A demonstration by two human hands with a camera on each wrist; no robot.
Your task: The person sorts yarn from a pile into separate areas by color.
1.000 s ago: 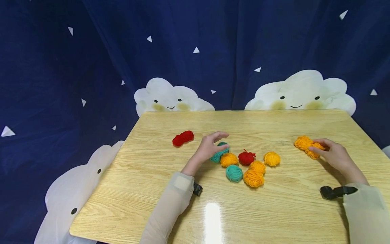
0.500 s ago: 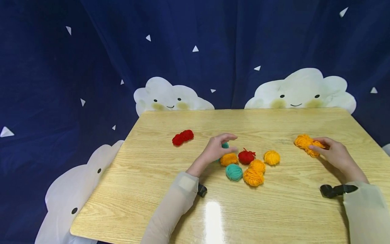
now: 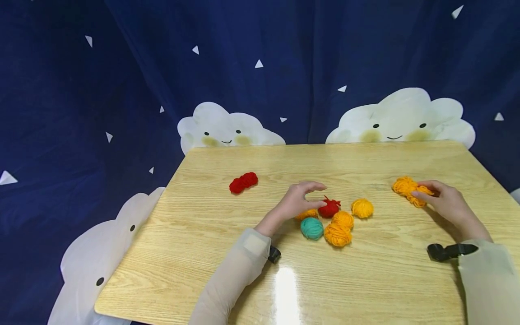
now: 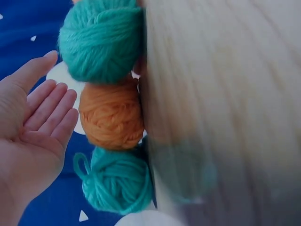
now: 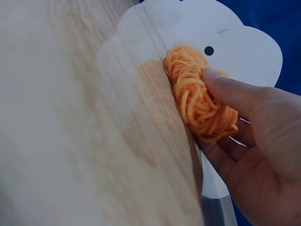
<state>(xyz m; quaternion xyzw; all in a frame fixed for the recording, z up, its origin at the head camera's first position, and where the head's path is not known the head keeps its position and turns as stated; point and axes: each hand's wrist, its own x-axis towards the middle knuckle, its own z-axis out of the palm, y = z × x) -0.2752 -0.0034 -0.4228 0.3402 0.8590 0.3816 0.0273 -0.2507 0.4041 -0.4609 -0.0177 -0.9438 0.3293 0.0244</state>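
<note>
My left hand (image 3: 298, 199) hovers over the middle group of yarn balls, thumb and fingers spread apart with nothing between them. Its thumb overlaps a red yarn ball (image 3: 328, 209) in the head view. Below it are an orange yarn ball (image 4: 112, 113) and a teal one (image 3: 312, 229); the second teal yarn ball (image 4: 117, 181) is hidden by the hand in the head view but shows in the left wrist view. At the right, my right hand (image 3: 448, 206) pinches the near end of an orange yarn skein (image 5: 200, 96) lying on the table, thumb on top and fingers underneath.
A twisted red yarn skein (image 3: 243, 183) lies at the back left of the wooden table (image 3: 183, 253). Right of the left hand are a yellow-orange yarn ball (image 3: 362, 208) and a two-lobed orange yarn bundle (image 3: 338, 234). A blue curtain (image 3: 243, 45) hangs behind.
My left hand has moved to the right over the group, from the rear teal ball toward the red one, covering that teal ball. The right hand stays on the orange skein.
</note>
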